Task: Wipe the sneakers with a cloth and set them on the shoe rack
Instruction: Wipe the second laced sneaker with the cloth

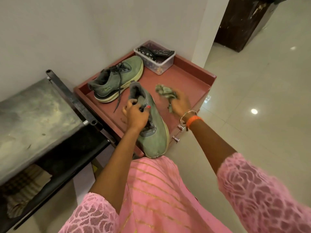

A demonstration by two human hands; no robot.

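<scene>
Left grip (134,113) pinches sneaker (151,125) overhanging rack edge (191,115); right grip (178,103) clutches cloth (165,93).

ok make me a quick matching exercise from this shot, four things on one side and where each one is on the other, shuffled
Things:
1. cloth
2. near sneaker
3. far sneaker
4. remote control

Places:
A. in the clear plastic box
B. held by the left hand
C. bunched in the right hand
D. resting on the red tray top near the wall, untouched

Pairs: 1-C, 2-B, 3-D, 4-A
</scene>
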